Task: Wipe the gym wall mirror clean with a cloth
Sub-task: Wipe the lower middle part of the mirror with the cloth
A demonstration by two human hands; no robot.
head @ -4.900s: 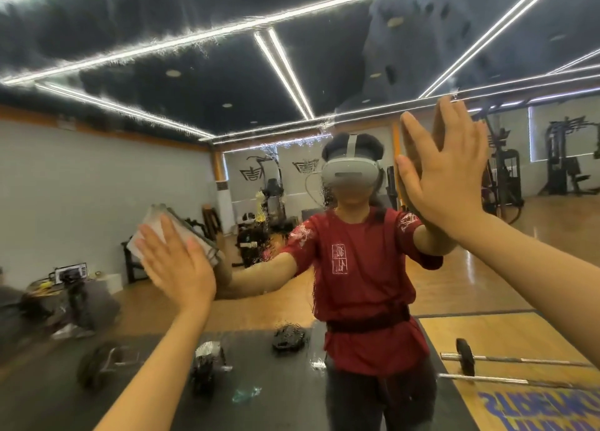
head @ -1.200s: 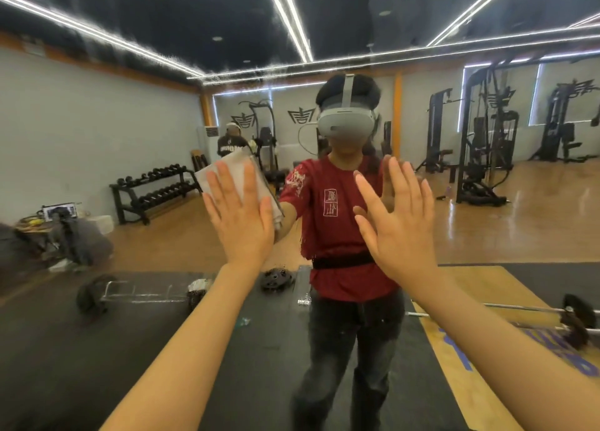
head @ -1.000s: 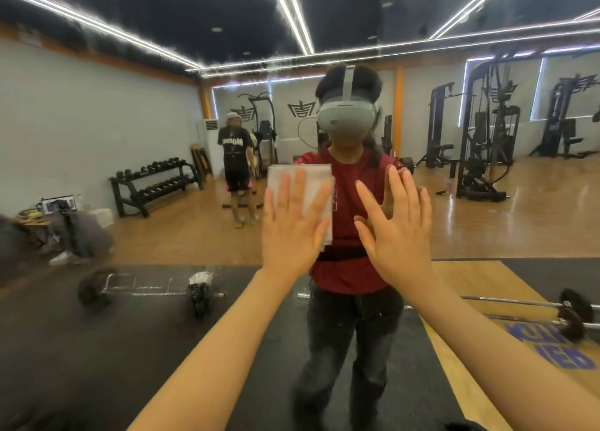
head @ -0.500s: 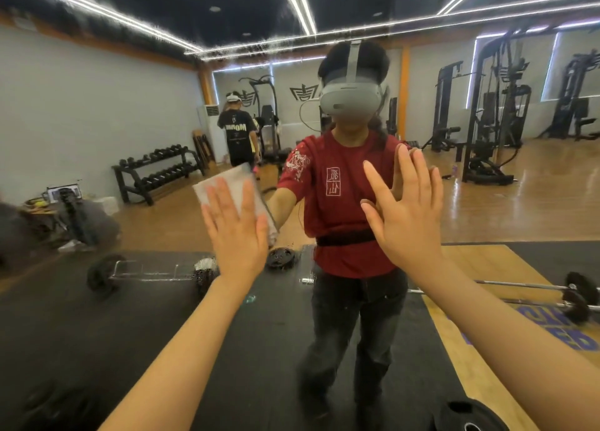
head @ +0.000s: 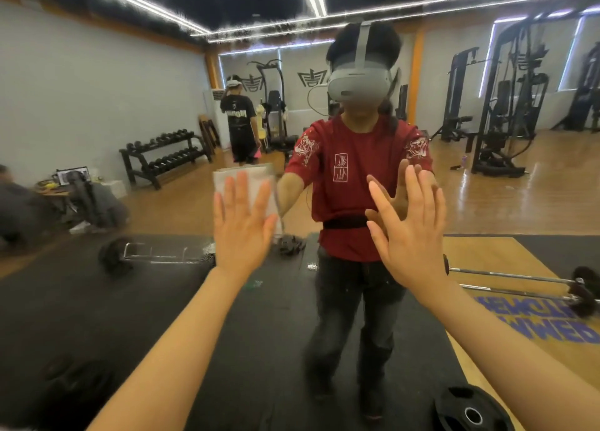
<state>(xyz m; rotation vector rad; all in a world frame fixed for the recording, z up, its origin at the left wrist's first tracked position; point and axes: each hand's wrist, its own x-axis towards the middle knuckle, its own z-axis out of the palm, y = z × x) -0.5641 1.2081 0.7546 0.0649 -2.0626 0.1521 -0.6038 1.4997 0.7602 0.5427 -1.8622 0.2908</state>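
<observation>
Left grip, fingers straight and spread, presses a folded white cloth flat on the large wall mirror; right grip rests open-palmed beside it, glass stretching wide all around.

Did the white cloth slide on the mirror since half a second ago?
Yes. The left hand has pushed the cloth right, towards the reflected red shirt, and it now sits squarer.

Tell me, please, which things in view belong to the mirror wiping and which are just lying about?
Belongs to the job: mirror, white cloth, left hand pressing it flat, right hand open at the glass.

Lying about: weight plate, reflected dumbbell rack, reflected barbell.
</observation>
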